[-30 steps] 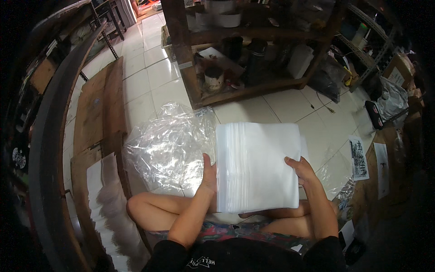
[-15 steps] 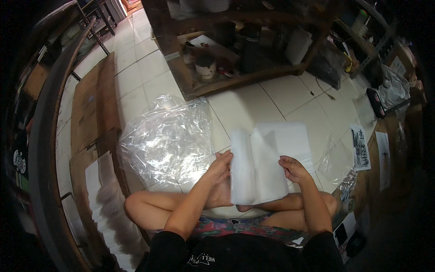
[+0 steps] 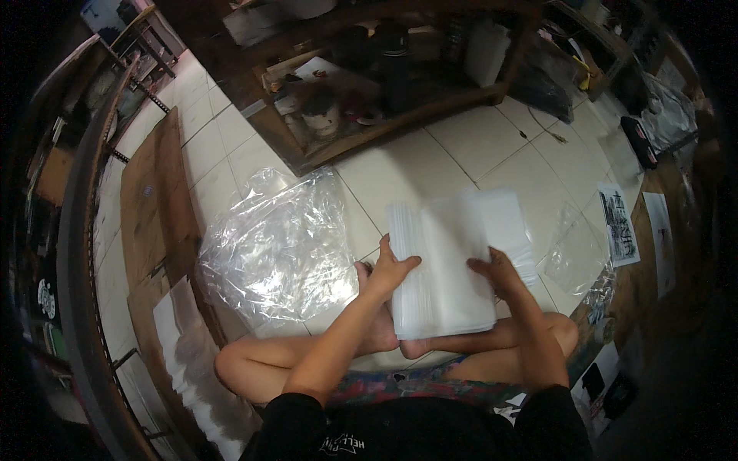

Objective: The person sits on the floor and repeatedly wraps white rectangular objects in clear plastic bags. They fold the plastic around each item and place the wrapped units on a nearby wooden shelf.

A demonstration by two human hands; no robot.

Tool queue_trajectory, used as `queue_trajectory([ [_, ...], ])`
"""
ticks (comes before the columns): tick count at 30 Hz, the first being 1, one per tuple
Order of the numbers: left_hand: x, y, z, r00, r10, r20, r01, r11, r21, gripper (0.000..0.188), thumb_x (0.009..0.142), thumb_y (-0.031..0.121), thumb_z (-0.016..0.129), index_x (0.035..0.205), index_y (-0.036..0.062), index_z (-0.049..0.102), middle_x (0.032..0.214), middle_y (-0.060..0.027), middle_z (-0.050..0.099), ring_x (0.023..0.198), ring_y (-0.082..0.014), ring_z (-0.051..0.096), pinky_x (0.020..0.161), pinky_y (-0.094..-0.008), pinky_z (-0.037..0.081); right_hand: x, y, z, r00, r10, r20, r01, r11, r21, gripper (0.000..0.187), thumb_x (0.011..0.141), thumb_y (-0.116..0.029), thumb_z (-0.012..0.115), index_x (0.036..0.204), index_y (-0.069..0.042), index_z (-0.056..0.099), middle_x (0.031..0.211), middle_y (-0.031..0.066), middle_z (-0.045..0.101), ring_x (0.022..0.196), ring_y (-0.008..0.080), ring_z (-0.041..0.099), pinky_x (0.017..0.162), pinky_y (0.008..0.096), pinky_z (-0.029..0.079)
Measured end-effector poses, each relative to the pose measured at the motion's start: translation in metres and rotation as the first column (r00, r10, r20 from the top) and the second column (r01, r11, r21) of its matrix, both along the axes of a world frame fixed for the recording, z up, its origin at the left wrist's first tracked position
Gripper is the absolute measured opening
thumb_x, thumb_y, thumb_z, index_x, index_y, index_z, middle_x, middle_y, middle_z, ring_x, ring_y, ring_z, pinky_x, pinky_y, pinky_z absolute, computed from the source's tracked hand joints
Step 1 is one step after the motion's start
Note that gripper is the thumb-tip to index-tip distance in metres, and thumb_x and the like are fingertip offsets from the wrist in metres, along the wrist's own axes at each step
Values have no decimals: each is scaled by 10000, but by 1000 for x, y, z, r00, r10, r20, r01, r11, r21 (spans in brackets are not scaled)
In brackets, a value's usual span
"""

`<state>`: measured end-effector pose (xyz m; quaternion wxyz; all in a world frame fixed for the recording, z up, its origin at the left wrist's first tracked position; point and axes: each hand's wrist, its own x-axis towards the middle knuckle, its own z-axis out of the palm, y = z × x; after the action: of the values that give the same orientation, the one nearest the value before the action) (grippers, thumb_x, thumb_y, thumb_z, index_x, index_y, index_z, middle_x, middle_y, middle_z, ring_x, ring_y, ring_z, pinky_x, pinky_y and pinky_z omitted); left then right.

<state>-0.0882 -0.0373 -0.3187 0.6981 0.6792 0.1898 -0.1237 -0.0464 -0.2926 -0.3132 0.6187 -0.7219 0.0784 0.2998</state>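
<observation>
A stack of translucent white plastic sheets [image 3: 453, 269], perhaps bags, lies in front of my crossed legs, its left edge fanned into thin layers. My left hand [image 3: 394, 267] grips that left edge, thumb on top and the other fingers partly out of sight beside and under it. At the opposite edge my right hand [image 3: 498, 270] pinches the sheets, thumb lying over the top one; its fingertips are partly hidden and slightly blurred. More white sheets [image 3: 511, 230] stick out beyond the held stack, behind my right hand.
Crumpled clear plastic [image 3: 277, 246] covers tiles to the left, beside a brown board [image 3: 146, 207]. A dark wooden cabinet [image 3: 400, 127] stands ahead. To the right lie a thin clear bag [image 3: 573, 257], a printed sheet [image 3: 619, 223] and a dark pouch [image 3: 638, 142].
My left thumb has come over the stack's left edge, where the layers now fan apart. My right hand has shifted slightly up along the right edge. The view has tilted a little.
</observation>
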Motion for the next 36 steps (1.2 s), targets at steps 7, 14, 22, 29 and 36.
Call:
queue_trajectory([
  [7,70,-20,13,999,26,-48,-36,971,-237,872,733,96,742,1355,-62,153,1167,-262,500,1028,-320,575,826,-400,532,53,-64,21,972,-209,-111,226,959,171,546,817,-104,691,1263,81,438,1110,168,614,943,283,635,837,362,513],
  [14,91,-24,-90,998,37,-59,-26,982,186,822,763,191,753,1311,-104,216,1127,-251,520,918,-281,601,786,-394,534,62,-90,-72,936,-208,-285,261,951,163,412,856,-136,664,1196,36,508,1164,138,589,1053,227,585,885,374,504],
  [22,80,-12,-75,951,159,-264,-208,964,-168,341,907,198,576,1116,-57,490,991,-149,606,840,-232,609,756,-374,516,61,-87,-73,935,-186,-302,269,927,260,335,886,-147,636,1144,50,550,1011,103,638,857,180,631,767,301,530],
  [29,83,27,-74,978,205,-46,-204,979,22,139,895,172,594,961,79,514,793,-31,577,658,-117,536,558,-278,433,66,-88,-104,970,-173,-171,158,983,-97,417,811,-207,717,1105,56,583,915,109,639,742,188,599,650,339,507],
  [36,112,83,69,971,163,175,-102,945,-311,168,891,168,608,1025,87,551,983,-90,631,860,-188,623,738,-322,534,63,-98,-92,962,-170,-214,180,983,24,500,768,-132,761,1164,64,526,1030,143,627,890,245,639,759,394,546],
])
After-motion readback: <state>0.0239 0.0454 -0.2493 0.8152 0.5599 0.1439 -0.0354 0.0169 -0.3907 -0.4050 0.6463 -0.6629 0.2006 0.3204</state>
